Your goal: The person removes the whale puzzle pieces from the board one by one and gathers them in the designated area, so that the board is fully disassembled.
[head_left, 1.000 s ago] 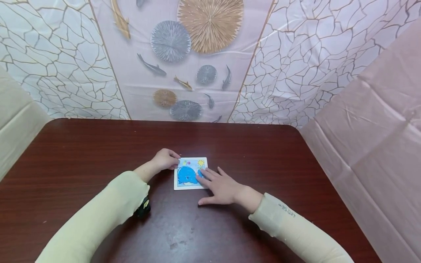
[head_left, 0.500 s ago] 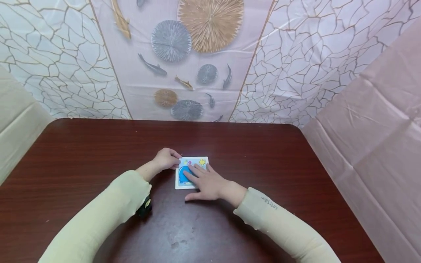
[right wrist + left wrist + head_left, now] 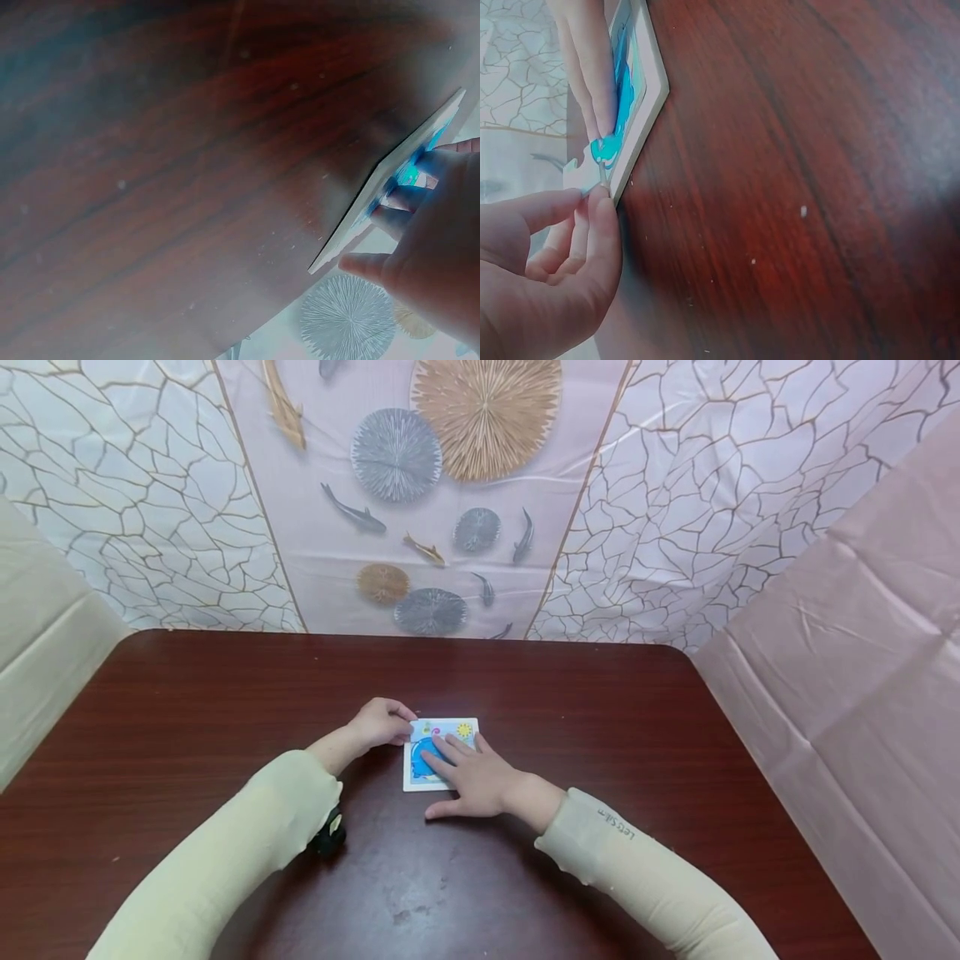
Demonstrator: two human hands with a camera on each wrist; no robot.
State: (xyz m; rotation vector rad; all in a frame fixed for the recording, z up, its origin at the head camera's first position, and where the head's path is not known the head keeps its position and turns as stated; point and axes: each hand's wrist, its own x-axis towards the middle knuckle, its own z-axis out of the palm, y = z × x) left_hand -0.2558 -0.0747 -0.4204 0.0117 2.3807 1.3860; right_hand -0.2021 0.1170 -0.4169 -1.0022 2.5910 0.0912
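Observation:
A small square jigsaw puzzle with a white frame [image 3: 407, 777] lies on the table, showing a blue animal and a yellow sun. My left hand [image 3: 377, 725] is at its upper left corner. In the left wrist view, thumb and forefinger pinch a jigsaw piece [image 3: 585, 174], tilted up at the frame's corner. My right hand [image 3: 483, 781] lies spread over the right part of the picture, its straight fingers [image 3: 409, 197] touching the pieces and hiding much of the animal. The right thumb sits off the frame's near edge.
The dark red wooden table [image 3: 225, 693] has small pale specks and a glossy worn patch near the front. Behind it hangs a patterned cloth [image 3: 420, 527]; plain pinkish cloth [image 3: 840, 693] flanks the right side. A black strap-like device [image 3: 328, 837] shows under the left sleeve.
My right hand has moved left over the picture, covering more of the blue animal, then stayed there. The left hand keeps its pinch at the upper left corner.

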